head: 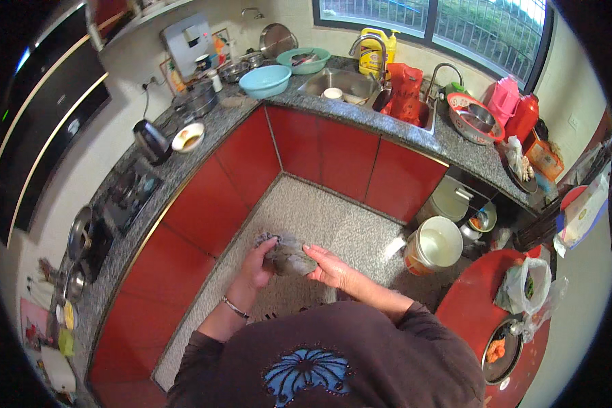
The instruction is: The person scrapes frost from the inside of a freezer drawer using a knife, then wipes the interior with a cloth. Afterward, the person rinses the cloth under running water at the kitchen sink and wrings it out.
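Observation:
Both my hands hold a crumpled grey cloth in front of my body, above the speckled floor. My left hand grips its left side, thumb on top, with a bracelet at the wrist. At the cloth's right edge, my right hand pinches it between thumb and fingers. The fingers beneath the cloth are partly hidden.
Red cabinets carry a granite countertop around the corner. A steel sink lies under the window. To the right stand a white bucket and a red table. A white bowl is beside a kettle.

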{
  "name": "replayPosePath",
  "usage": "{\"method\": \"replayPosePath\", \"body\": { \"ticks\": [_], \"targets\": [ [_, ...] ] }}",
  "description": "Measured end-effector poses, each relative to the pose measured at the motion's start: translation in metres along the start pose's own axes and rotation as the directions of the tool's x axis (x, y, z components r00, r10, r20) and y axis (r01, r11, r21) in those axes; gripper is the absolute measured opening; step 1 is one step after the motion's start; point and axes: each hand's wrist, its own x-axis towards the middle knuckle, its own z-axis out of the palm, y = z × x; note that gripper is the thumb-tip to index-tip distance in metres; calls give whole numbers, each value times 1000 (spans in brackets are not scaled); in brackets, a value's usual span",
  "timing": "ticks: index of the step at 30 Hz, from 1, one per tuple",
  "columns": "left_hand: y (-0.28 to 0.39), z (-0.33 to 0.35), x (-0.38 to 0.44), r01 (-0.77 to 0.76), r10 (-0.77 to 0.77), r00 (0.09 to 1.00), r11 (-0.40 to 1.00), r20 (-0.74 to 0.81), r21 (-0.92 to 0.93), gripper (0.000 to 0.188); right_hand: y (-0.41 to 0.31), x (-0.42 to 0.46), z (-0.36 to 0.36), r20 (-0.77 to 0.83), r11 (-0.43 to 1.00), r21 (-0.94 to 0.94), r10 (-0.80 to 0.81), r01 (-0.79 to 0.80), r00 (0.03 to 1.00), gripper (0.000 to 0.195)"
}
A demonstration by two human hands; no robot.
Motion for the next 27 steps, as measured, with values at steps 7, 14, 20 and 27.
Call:
{"method": "replayPosePath", "body": {
  "ticks": [7, 14, 20, 27],
  "targets": [
    [66, 13, 140, 96, -93, 995, 992, 36, -86, 31, -95, 126, -59, 26, 995, 51, -82, 81, 996, 35],
    [154, 42, 301, 269, -259, 937, 963, 235, -15, 37, -227, 213, -89, -102, 966, 70, -242, 250, 965, 22],
    [189, 93, 403, -392, -31, 871, 557, 491, 732, 44, -324, 253, -112, -180, 914, 134, -357, 383, 916, 18],
    [202, 137, 532, 277, -325, 904, 940, 277, 199, 36, -416, 317, -178, -166, 924, -63, -382, 377, 909, 26]
  ]
}}
